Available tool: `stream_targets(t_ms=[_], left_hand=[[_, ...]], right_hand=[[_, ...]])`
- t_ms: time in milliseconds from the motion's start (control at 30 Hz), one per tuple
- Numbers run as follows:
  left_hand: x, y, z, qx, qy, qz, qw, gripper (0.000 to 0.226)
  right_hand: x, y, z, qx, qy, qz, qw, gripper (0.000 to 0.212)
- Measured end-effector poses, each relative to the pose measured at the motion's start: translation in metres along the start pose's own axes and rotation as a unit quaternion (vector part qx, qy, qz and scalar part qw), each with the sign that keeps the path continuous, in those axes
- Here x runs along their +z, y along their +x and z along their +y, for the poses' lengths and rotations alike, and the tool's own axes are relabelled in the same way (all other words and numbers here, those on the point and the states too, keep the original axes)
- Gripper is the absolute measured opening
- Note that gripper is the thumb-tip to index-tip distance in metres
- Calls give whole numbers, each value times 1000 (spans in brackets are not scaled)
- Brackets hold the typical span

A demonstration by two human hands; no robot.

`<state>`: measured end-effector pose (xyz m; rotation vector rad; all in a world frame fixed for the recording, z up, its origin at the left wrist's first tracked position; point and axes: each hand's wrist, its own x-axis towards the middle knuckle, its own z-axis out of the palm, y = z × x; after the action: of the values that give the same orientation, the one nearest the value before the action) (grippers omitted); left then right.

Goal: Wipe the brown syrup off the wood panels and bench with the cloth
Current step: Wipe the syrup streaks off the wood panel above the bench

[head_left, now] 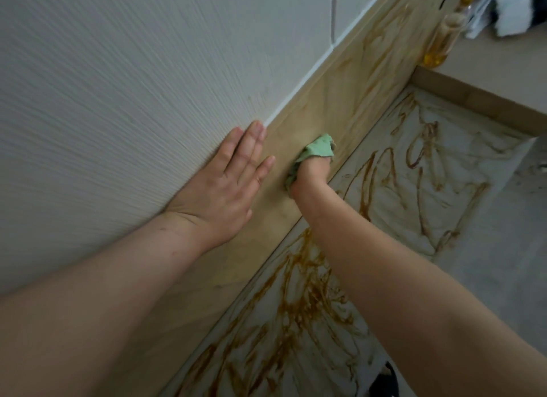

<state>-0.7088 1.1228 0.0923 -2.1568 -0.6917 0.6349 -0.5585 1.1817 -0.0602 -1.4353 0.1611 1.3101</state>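
crumpled green cloth [316,151] pressed on smooth syrup-streaked wood panel [349,97]

No readable text, labels or numbers (bottle blurred).

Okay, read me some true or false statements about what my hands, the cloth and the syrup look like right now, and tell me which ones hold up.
1. The right hand grips the green cloth against the wood panel. True.
2. The left hand holds a bottle. False: it lies flat and open where the wall meets the panel, holding nothing.
3. The bench is free of stains. False: brown syrup streaks cover it.
4. Brown streaks show on the panel beyond the cloth. True.
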Motion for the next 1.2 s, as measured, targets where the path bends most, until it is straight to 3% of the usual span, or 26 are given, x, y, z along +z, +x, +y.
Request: stream_targets(t_ms=[67,233,300,467,633,733,867,1000,1133,1200], left_hand=[[2,0,2,11,-16,2,1000,80],[3,-1,0,4,-24,-5,1000,77],[1,-4,1,12,-41,-8,999,74],[-16,-7,2,-8,-71,-33,997,88],[-52,5,7,-61,-177,-91,978,71],[-70,31,7,-88,-153,-80,981,73],[-82,78,3,-53,-149,-66,985,71],[-98,134,-4,-52,-122,-22,991,63],[-98,167,-22,-90,-83,20,992,65],[-93,178,-32,-111,-105,15,988,73]], right_hand=[[-2,-6,-11,46,53,-2,998,50],[-37,-22,-43,93,64,-8,994,37],[-51,-31,-48,109,74,-43,990,48],[-85,-54,-64,83,38,-65,994,45],[-108,-52,-72,91,37,-96,990,50],[-110,-42,-85,84,35,-98,991,48],[-103,-18,-105,96,16,-101,990,49],[-87,-6,-150,55,-58,-132,988,39],[-40,4,-169,-125,-187,-204,953,73],[-13,17,-166,-167,-228,-182,942,76]])
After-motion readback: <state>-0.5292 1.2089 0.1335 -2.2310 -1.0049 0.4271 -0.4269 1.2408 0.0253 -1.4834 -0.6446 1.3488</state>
